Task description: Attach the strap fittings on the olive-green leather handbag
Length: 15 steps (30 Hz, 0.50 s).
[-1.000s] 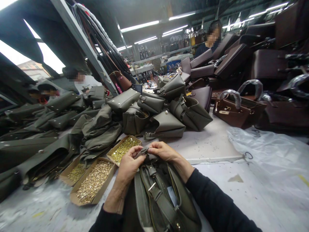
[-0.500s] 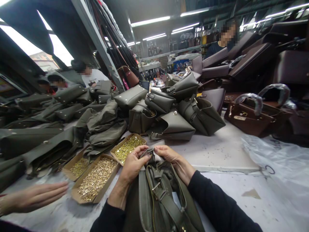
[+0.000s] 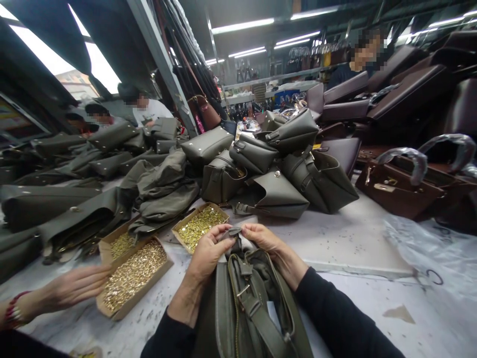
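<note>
An olive green handbag (image 3: 246,308) lies in front of me with its strap and buckle running up the middle. My left hand (image 3: 208,253) and my right hand (image 3: 263,237) both pinch the small end tab of the strap (image 3: 234,231) at the bag's far edge, fingers closed on it. Just beyond my left hand stand cardboard trays of small gold metal fittings (image 3: 199,226). Another person's hand (image 3: 74,286) reaches in from the left and touches the nearest tray (image 3: 132,273).
A heap of finished olive bags (image 3: 276,164) sits behind the trays, and flat olive pieces (image 3: 74,199) lie at the left. Brown bags (image 3: 406,179) are stacked at the right. Clear plastic sheeting (image 3: 439,248) covers the table's right side. Other workers sit behind the piles.
A co-worker's hand came in from the left and reached the nearest tray of fittings, which has shifted. My hands keep pinching the strap tab.
</note>
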Each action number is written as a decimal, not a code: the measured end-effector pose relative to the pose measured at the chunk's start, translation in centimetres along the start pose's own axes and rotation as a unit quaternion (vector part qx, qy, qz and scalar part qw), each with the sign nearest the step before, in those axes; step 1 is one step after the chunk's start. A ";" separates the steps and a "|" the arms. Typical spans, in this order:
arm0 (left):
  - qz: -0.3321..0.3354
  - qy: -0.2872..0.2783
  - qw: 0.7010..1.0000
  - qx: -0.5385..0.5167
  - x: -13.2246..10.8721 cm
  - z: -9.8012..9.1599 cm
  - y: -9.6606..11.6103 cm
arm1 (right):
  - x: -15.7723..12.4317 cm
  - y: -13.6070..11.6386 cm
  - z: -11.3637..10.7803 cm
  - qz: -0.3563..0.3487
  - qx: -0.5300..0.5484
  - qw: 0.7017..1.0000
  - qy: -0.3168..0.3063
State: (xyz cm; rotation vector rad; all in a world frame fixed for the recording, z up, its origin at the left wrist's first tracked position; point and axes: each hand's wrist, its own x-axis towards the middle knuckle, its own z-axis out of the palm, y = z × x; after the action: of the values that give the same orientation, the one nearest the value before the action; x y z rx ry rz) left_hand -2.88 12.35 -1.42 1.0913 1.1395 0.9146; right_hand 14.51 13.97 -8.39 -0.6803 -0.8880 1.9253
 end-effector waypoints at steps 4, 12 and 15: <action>0.005 0.013 1.000 0.014 -0.3 0.1 0.5 | -0.5 -0.8 0.4 -0.006 -0.038 0.999 0.006; 0.078 0.063 0.982 0.160 -1.3 0.7 2.1 | -2.0 -4.1 1.7 -0.060 -0.244 0.967 0.028; 0.152 0.089 0.954 0.243 -1.9 1.0 2.6 | -2.2 -4.5 2.8 -0.109 -0.323 0.937 0.075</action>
State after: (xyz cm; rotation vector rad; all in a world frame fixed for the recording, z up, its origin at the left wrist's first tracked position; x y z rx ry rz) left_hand -2.31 10.93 1.61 1.6459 1.4154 1.0118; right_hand 15.69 12.76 -2.88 -1.0411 -1.4496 1.3506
